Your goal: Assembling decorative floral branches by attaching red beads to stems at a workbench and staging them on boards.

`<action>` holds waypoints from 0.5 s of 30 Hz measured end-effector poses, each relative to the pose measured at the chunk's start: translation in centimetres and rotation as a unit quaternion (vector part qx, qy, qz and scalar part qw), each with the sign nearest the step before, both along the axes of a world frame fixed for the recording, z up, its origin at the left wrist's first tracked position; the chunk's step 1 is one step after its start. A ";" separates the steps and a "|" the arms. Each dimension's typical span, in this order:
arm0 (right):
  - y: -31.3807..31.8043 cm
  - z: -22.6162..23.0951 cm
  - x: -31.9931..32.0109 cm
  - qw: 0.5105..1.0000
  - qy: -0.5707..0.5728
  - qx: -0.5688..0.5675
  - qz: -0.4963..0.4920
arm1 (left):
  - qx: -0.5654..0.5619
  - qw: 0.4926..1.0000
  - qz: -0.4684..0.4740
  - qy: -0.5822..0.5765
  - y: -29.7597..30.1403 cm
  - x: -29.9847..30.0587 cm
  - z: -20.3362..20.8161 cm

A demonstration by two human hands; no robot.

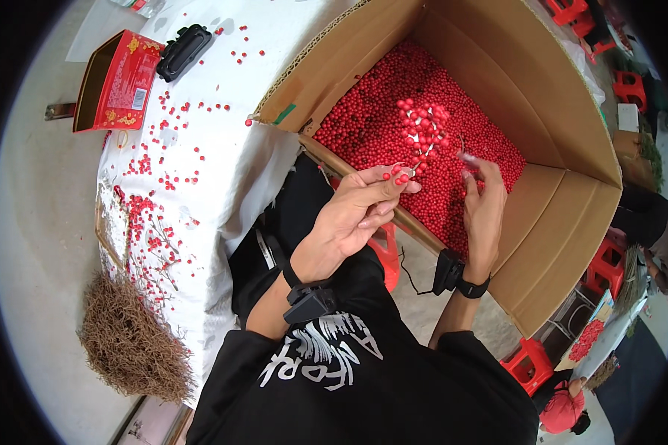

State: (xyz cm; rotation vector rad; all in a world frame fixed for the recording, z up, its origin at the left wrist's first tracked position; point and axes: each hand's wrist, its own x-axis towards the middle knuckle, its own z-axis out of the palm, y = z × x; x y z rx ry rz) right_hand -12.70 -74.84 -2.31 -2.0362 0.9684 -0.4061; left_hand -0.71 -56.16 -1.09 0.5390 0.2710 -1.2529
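A sprig of red berries [423, 126] is pinched at its lower end between the thumb and fingers of my left hand [352, 211]. It points up and away over a large open cardboard box [516, 93]. Loose red berries [360, 115] fill the bottom of that box in a thick layer. To the sprig's right, my right hand [485, 208] hovers above the berries with fingers bent and slightly apart; nothing shows between them. Both wrists wear black straps with small devices.
A white-covered table [208, 156] at left carries scattered berries, a red carton [126, 81], a black case [184, 52] and a heap of bare brown twigs [130, 341]. Red stools [528, 365] stand around the box. A person in red [562, 406] is at lower right.
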 end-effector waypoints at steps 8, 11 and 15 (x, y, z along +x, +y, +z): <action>2.6 4.4 0.7 0.910 -0.146 0.386 0.042 | 0.012 0.999 0.024 -0.024 -0.2 -0.8 0.2; 3.4 4.4 1.2 0.888 -0.171 0.425 0.039 | 0.009 0.999 0.018 -0.028 -0.4 -1.0 0.8; 4.2 4.5 1.7 0.876 -0.194 0.440 0.034 | 0.006 0.999 0.019 -0.036 -0.3 -0.9 0.9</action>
